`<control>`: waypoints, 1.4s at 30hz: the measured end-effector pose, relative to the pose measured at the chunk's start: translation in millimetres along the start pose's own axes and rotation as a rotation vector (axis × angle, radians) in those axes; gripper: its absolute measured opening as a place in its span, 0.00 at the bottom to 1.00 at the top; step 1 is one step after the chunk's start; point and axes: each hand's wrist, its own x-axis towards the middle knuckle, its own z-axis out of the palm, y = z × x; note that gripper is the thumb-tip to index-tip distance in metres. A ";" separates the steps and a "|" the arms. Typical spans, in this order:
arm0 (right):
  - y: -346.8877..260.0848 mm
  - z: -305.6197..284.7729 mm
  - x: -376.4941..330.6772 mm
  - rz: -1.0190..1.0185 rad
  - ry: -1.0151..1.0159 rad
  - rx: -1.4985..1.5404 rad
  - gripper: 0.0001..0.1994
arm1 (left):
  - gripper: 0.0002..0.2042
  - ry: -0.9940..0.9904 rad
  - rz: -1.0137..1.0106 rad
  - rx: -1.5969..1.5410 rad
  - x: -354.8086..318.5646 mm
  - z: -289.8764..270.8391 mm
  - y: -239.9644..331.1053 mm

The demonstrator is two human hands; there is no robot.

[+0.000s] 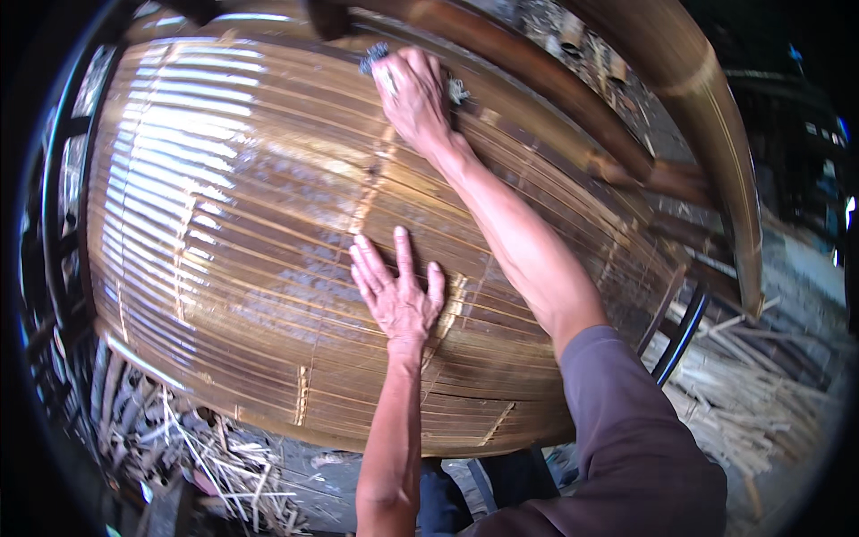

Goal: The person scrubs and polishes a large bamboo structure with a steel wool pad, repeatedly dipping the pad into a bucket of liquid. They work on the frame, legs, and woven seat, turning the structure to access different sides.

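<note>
Beneath both hands lies a broad bamboo slat surface (295, 233), brown and glossy, with pale node marks and white glare on its left side. My left hand (398, 300) rests flat on the slats near the middle, fingers spread, holding nothing. Farther away, my right hand (416, 94) is closed and pressed down near the far edge. A crumpled dark blue-grey wad (374, 57) sticks out past its fingers; whether it is cloth or a scouring pad I cannot make out. Most of the wad is hidden under the hand.
Thick curved bamboo poles (693, 80) rise along the far right side, close to my right arm. A dark frame (58, 188) stands at the left. Cut bamboo strips (242, 465) litter the floor at the lower left, with more pale strips (734, 394) at the right.
</note>
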 end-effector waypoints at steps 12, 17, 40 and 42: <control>28.9 -168.0 -142.3 0.523 -0.084 -0.121 0.16 | 0.33 0.062 0.029 0.188 -1.3 10.4 1.5; -1.0 -95.9 -120.1 0.080 -0.094 -0.116 0.13 | 0.32 0.170 0.129 0.183 -1.5 13.9 -2.4; 142.9 -369.7 -331.1 1.152 0.127 -0.728 0.19 | 0.34 0.214 0.148 0.359 -8.3 31.0 -14.9; 83.8 -328.5 -294.3 0.823 0.032 -0.246 0.08 | 0.34 0.219 0.176 0.325 -8.0 28.5 -13.0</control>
